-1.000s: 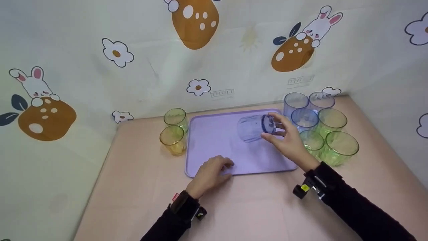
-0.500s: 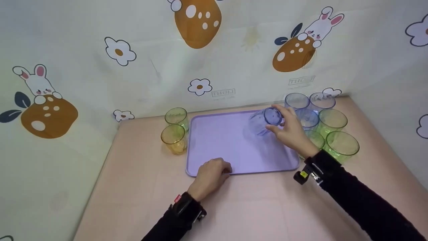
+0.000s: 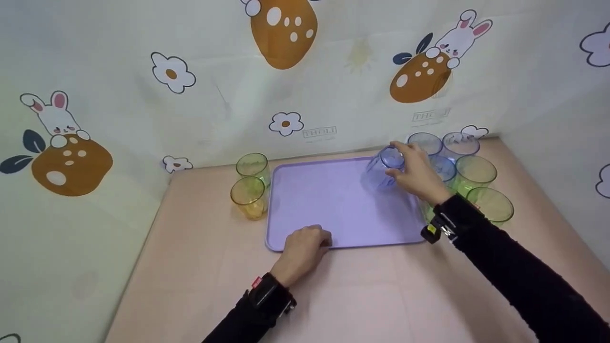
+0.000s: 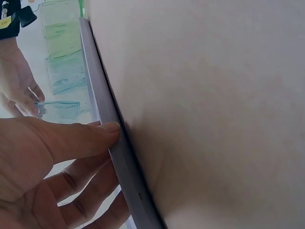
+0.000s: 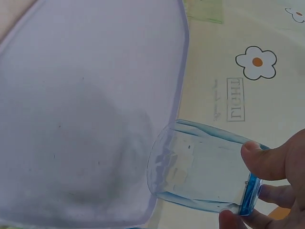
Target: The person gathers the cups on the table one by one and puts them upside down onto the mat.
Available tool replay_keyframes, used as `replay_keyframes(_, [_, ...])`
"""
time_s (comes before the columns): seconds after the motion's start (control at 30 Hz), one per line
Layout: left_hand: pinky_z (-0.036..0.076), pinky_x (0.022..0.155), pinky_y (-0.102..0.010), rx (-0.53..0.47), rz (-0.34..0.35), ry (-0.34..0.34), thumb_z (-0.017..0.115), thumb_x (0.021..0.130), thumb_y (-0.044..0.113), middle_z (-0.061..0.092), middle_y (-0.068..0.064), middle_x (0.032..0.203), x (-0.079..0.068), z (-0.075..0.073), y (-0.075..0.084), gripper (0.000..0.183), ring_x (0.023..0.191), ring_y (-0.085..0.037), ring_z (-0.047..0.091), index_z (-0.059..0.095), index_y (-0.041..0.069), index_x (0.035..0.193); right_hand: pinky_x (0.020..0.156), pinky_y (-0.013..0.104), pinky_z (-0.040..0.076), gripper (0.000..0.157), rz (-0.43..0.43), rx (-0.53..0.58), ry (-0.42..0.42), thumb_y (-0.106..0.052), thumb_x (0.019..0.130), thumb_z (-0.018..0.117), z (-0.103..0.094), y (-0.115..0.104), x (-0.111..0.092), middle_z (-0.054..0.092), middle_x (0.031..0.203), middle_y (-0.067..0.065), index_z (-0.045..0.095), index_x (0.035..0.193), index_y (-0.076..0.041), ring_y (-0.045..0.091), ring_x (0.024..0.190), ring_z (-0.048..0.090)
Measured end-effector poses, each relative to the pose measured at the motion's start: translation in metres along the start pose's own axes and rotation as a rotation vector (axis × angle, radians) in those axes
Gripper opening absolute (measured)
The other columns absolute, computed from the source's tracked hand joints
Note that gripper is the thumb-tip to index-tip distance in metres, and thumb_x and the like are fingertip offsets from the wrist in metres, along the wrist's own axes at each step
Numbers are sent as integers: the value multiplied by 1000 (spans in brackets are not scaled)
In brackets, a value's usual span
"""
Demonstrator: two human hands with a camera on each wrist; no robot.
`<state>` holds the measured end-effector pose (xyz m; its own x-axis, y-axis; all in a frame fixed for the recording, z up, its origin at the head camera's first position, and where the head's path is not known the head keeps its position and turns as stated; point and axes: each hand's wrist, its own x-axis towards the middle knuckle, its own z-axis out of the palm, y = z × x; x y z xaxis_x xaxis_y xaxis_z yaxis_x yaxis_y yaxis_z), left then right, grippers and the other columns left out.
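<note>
My right hand (image 3: 419,174) grips a clear blue drinking glass (image 3: 380,170) by its thick base, fingers and thumb spread around it. The glass is turned mouth down and slightly tilted, at the back right corner of a purple tray (image 3: 324,200). In the right wrist view, the rim of the glass (image 5: 205,167) overlaps the tray's edge. At the tray's front edge, my left hand (image 3: 304,247) has its thumb on the outside of the rim and its curled fingers on the inner side, as the left wrist view shows.
Several blue and green glasses (image 3: 475,172) stand mouth up in a group right of the tray, partly hidden by the right hand and arm. Left of the tray are a green glass (image 3: 252,164) and a yellow glass (image 3: 249,197). A patterned cloth (image 3: 228,105) hangs behind the table.
My right hand has carried the blue glass back and to the right over the tray, turning it from lying sideways to nearly mouth down. My left hand's fingers have closed onto the tray's front edge.
</note>
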<state>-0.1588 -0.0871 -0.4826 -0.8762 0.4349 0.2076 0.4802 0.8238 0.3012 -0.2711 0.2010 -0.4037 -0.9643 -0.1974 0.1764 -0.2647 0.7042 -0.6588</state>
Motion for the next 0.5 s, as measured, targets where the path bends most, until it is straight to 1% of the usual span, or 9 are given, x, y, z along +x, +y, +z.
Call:
replay_keyframes(0.07, [52,60,-36,11,2,4,84,82,10,66,5,80,1,0,1,10,74,-22,67,77,17,84,110,61,27,71,12,-25,-17,-6,91,74,-1,0,5,37,144,32,38,153,2,48,135,34])
replay_keyframes(0.17, [51,59,-36,28,6,1,85,81,10,66,4,79,2,-1,3,11,73,-22,67,76,17,83,110,62,27,71,20,-62,-38,-5,90,73,-1,1,12,37,143,33,39,152,3,49,134,34])
replay_keyframes(0.4, [50,58,-35,33,5,3,85,80,8,64,5,77,1,0,4,14,71,-21,65,74,17,80,106,64,31,69,-3,-133,-85,-4,88,73,1,3,25,42,136,35,42,148,9,52,126,39])
replay_keyframes(0.5, [50,57,-36,29,2,7,84,80,7,64,4,77,1,-1,4,14,70,-21,65,74,16,79,105,64,31,69,10,-156,-99,-3,87,73,3,4,30,43,136,36,42,146,11,53,125,39])
